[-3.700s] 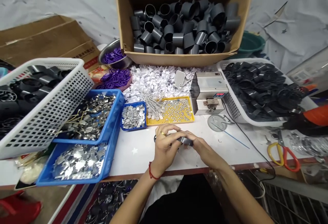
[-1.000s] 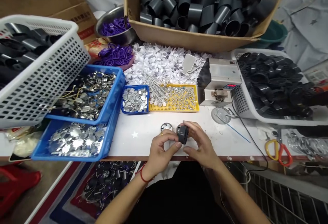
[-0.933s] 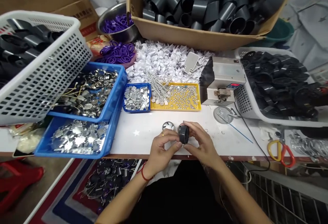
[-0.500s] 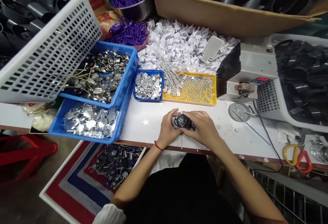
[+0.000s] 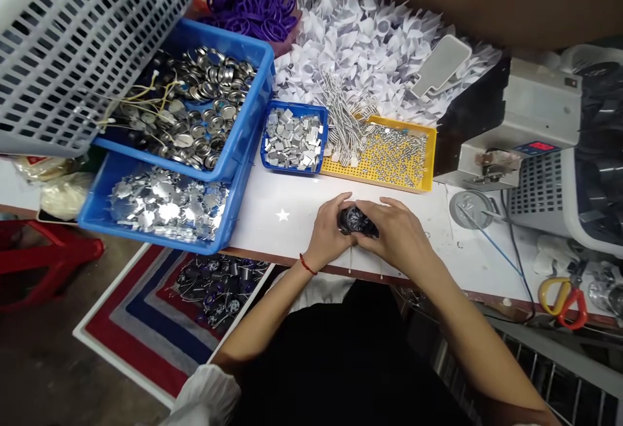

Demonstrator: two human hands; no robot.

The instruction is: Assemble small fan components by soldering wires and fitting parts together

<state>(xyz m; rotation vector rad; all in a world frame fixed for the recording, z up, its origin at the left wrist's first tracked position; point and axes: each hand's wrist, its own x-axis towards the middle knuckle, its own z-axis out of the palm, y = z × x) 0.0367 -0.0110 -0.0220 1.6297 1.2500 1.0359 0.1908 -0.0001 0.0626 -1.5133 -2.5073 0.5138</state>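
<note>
Left hand (image 5: 329, 232), right hand (image 5: 398, 231): fingers wrapped around black round plastic part (image 5: 355, 219); risk: lopsided squeeze (contact half-hidden) might tip it loose

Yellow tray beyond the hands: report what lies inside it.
Inside the yellow tray, small silvery pieces are scattered over the perforated floor. A bundle of pale strands lies across its left end; whatever is underneath the bundle is hidden.

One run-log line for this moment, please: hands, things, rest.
hands: left hand and right hand closed | things: dark round part between them, yellow tray beyond | rest: scissors at table's right
</note>
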